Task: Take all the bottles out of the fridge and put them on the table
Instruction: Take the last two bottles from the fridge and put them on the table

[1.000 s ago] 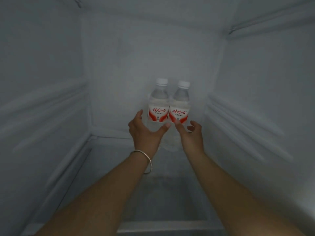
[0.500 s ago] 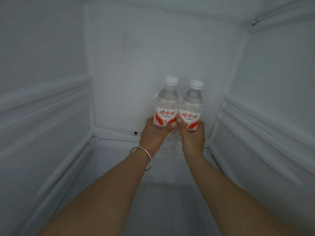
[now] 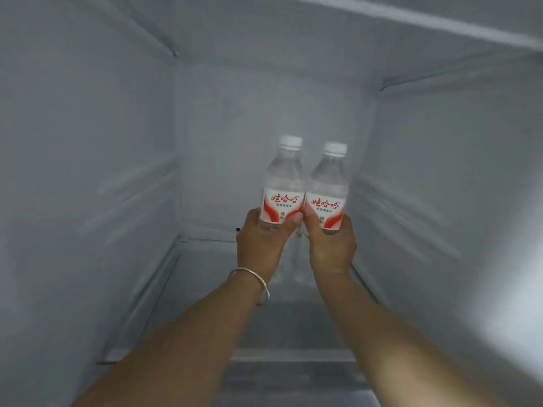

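A second ago both hands were only reaching, spread just short of the labels; now each has closed on a bottle. On the left, the left hand (image 3: 260,245), a thin silver bangle (image 3: 254,282) on its wrist, has its fingers (image 3: 293,217) wrapped round the lower body of the left clear plastic water bottle with a white cap and red-and-white label (image 3: 282,186). Touching it on the right, the matching right clear plastic water bottle (image 3: 326,190) is gripped low by the right hand (image 3: 332,248). Both stand upright deep inside the pale grey fridge compartment (image 3: 117,142), apparently lifted off its glass shelf (image 3: 282,327). The grasp looks done; drawing them out towards the worktop, not in view, remains.
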The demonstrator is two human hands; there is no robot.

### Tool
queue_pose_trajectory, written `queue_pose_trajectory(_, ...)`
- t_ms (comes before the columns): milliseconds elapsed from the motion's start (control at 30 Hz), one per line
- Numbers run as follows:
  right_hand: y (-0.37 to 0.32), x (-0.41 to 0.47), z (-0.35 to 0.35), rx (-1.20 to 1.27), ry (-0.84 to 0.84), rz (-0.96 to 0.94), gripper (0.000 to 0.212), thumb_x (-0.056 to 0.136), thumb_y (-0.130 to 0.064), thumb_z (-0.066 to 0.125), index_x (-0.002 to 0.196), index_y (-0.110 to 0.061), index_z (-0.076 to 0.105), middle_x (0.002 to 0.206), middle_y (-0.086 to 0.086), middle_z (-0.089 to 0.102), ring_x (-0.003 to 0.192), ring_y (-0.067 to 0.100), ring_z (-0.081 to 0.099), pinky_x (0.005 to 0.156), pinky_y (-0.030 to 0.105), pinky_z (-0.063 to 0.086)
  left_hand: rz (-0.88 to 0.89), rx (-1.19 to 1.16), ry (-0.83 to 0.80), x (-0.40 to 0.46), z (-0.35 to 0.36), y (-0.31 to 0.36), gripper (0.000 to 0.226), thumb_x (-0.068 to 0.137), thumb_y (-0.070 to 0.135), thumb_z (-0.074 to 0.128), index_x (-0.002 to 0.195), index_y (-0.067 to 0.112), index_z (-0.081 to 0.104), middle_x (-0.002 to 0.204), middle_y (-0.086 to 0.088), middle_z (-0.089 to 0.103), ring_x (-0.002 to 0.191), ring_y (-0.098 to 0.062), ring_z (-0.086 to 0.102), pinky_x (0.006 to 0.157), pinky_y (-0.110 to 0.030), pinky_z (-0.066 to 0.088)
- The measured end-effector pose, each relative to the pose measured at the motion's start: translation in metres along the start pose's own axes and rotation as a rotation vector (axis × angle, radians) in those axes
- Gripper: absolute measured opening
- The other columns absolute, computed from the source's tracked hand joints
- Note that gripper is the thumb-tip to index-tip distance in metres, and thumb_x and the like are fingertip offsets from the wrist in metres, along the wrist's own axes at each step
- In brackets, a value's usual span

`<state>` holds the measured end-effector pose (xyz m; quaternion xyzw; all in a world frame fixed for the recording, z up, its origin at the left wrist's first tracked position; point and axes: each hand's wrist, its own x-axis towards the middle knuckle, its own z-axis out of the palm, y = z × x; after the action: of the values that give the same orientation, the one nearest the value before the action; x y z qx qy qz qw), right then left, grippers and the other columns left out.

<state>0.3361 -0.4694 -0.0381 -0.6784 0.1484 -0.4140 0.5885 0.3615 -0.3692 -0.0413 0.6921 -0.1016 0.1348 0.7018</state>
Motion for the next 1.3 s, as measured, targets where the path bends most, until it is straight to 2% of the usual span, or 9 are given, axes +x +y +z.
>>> queue_pose_trajectory(133, -0.03, -0.052, -0.03, -0.038, 0.01, -0.048, 0.06, 0.059, -0.065, 0.07, 0.1, -0.022, 0.063, 0.091, -0.007, 0.071, 0.083, 0.011, 0.068, 0.071, 0.03, 0.055, 0.023, -0.014, -0.042, -0.051, -0.026, 0.026, 0.049, 0.064, 0.053, 0.073, 0.099, 0.02, 0.065, 0.09, 0.009, 0.071, 0.08, -0.001, 0.065, 0.051, -0.001, 0.04)
queue_pose_trajectory(267, -0.066, -0.123, -0.07, -0.07, 0.059, -0.082, 0.048, 0.068, -0.058, 0.068, 0.099, -0.022, 0.064, 0.086, -0.01, 0.07, 0.081, 0.008, 0.066, 0.066, 0.024, 0.048, 0.03, -0.062, -0.136, -0.121, -0.065, 0.058, 0.045, 0.066, 0.052, 0.074, 0.098, 0.023, 0.065, 0.088, 0.011, 0.071, 0.075, 0.006, 0.063, 0.051, 0.0, 0.04)
queue_pose_trajectory(400, -0.099, -0.201, -0.113, -0.159, 0.185, -0.085, 0.047, 0.071, -0.059, 0.065, 0.097, -0.02, 0.062, 0.079, -0.009, 0.063, 0.078, 0.015, 0.06, 0.069, 0.027, 0.044, 0.048, -0.086, -0.208, -0.2, -0.1, 0.084, 0.045, 0.065, 0.055, 0.074, 0.096, 0.025, 0.063, 0.085, 0.014, 0.069, 0.079, 0.004, 0.063, 0.06, -0.011, 0.043)
queue_pose_trajectory(600, -0.146, -0.288, -0.195, -0.229, 0.258, -0.073, 0.037, 0.073, -0.054, 0.068, 0.089, -0.022, 0.056, 0.073, -0.017, 0.058, 0.07, 0.002, 0.057, 0.058, 0.017, 0.04, 0.01, -0.17, -0.329, -0.301, -0.12, 0.119, 0.04, 0.067, 0.051, 0.076, 0.093, 0.023, 0.063, 0.085, 0.012, 0.069, 0.082, 0.0, 0.064, 0.067, -0.017, 0.045)
queue_pose_trajectory(767, -0.181, -0.337, -0.267, -0.286, 0.364, -0.088, 0.048, 0.072, -0.06, 0.062, 0.1, -0.021, 0.059, 0.088, -0.009, 0.065, 0.081, 0.011, 0.063, 0.068, 0.023, 0.05, 0.034, -0.209, -0.443, -0.373, -0.105, 0.153, 0.058, 0.054, 0.067, 0.07, 0.095, 0.027, 0.061, 0.09, 0.012, 0.07, 0.087, -0.006, 0.065, 0.079, -0.026, 0.05)
queue_pose_trajectory(833, -0.193, -0.355, -0.295, -0.296, 0.399, -0.086, 0.051, 0.074, -0.06, 0.061, 0.105, -0.019, 0.059, 0.091, -0.009, 0.065, 0.083, 0.013, 0.063, 0.064, 0.019, 0.047, 0.067, -0.208, -0.484, -0.399, -0.096, 0.168, 0.065, 0.05, 0.073, 0.064, 0.096, 0.028, 0.061, 0.091, 0.012, 0.07, 0.088, -0.006, 0.065, 0.078, -0.025, 0.049)
queue_pose_trajectory(1033, -0.22, -0.416, -0.418, -0.415, 0.553, -0.063, 0.053, 0.071, -0.066, 0.059, 0.099, -0.021, 0.058, 0.087, -0.01, 0.064, 0.083, 0.015, 0.064, 0.074, 0.032, 0.054, 0.101, -0.229, -0.626, -0.518, -0.056, 0.206, 0.052, 0.066, 0.063, 0.069, 0.1, 0.025, 0.061, 0.091, 0.01, 0.07, 0.086, -0.004, 0.064, 0.071, -0.018, 0.046)
queue_pose_trajectory(1200, -0.238, -0.472, -0.54, -0.456, 0.635, -0.032, 0.047, 0.072, -0.063, 0.061, 0.096, -0.022, 0.059, 0.077, -0.015, 0.06, 0.075, 0.007, 0.061, 0.06, 0.015, 0.041, 0.1, -0.212, -0.713, -0.632, -0.011, 0.23, 0.06, 0.058, 0.072, 0.065, 0.097, 0.027, 0.063, 0.088, 0.011, 0.071, 0.087, -0.005, 0.066, 0.075, -0.022, 0.048)
queue_pose_trajectory(1300, -0.246, -0.504, -0.612, -0.462, 0.707, 0.03, 0.05, 0.067, -0.068, 0.061, 0.091, -0.024, 0.059, 0.082, -0.009, 0.065, 0.088, 0.017, 0.065, 0.077, 0.031, 0.051, 0.054, -0.231, -0.777, -0.706, 0.012, 0.248, 0.051, 0.064, 0.063, 0.071, 0.095, 0.024, 0.063, 0.086, 0.013, 0.069, 0.083, -0.001, 0.064, 0.066, -0.013, 0.042)
